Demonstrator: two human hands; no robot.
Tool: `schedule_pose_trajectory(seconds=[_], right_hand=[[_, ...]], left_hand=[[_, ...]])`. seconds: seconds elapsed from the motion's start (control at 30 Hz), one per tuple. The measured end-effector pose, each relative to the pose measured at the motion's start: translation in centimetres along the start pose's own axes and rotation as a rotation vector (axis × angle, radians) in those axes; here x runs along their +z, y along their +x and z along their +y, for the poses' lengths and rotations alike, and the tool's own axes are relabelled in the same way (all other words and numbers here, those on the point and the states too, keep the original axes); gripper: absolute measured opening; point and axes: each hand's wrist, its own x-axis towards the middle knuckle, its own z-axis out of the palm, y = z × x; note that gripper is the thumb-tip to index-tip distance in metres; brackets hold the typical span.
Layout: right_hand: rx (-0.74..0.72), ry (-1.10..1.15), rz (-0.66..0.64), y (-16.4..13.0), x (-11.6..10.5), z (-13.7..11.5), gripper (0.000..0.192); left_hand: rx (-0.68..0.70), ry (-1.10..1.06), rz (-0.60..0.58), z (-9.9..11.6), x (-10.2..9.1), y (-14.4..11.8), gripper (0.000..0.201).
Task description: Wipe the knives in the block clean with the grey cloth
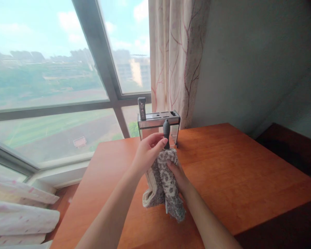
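Note:
A dark ribbed handle (pixel 166 129) stands upright above a grey and white patterned cloth (pixel 168 180); the rest of that tool is hidden, so its kind is unclear. My left hand (pixel 152 145) is closed at the handle, thumb and fingers against its lower part. Lower down on the right, my right hand (pixel 175 171) grips the thick, folded cloth, its thumb lying on the front. The cloth hangs below both hands, and a thin pale strip shows at its lower end. Just behind stands a clear-sided knife block (pixel 159 117) with a dark knife handle (pixel 142 109) sticking up at its left.
The reddish-brown wooden table (pixel 223 166) spreads under my hands, its far edge close behind the knife block. Beyond it are a window (pixel 49 110) and a patterned curtain (pixel 176 52). Pale fabric (pixel 20 218) lies at the lower left, and a dark surface (pixel 292 141) is at the right.

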Motion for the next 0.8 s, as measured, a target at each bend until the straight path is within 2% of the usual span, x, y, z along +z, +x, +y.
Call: schedule_pose_trajectory(seconds=[0.1,0.2,0.3,0.47,0.63,0.7,0.8], right_hand=[[0.038,0.015,-0.042,0.1,-0.4,0.0,0.040],[0.062,0.028,-0.046,0.1,-0.4,-0.1,0.042],[0.069,-0.009,-0.034,0.1,-0.3,-0.3,0.044],[0.115,-0.077,-0.130,0.2,-0.5,0.3,0.039],[0.087,-0.124,-0.177,0.6,-1.0,1.4,0.032],[0.085,-0.144,-0.201,0.7,-1.0,1.5,0.031],[0.097,-0.146,-0.196,0.6,-0.9,1.5,0.029]], left_hand=[[-0.045,-0.065,-0.092,-0.3,0.5,1.5,0.034],[-0.051,-0.070,-0.049,-0.3,0.5,2.1,0.031],[-0.034,-0.112,0.051,0.1,0.1,2.7,0.031],[0.073,-0.189,0.308,1.0,-1.3,4.8,0.033],[0.161,-0.182,0.437,1.5,-3.3,6.6,0.035],[0.170,-0.181,0.437,1.6,-3.7,6.5,0.035],[0.143,-0.161,0.348,1.5,-3.3,5.7,0.033]])
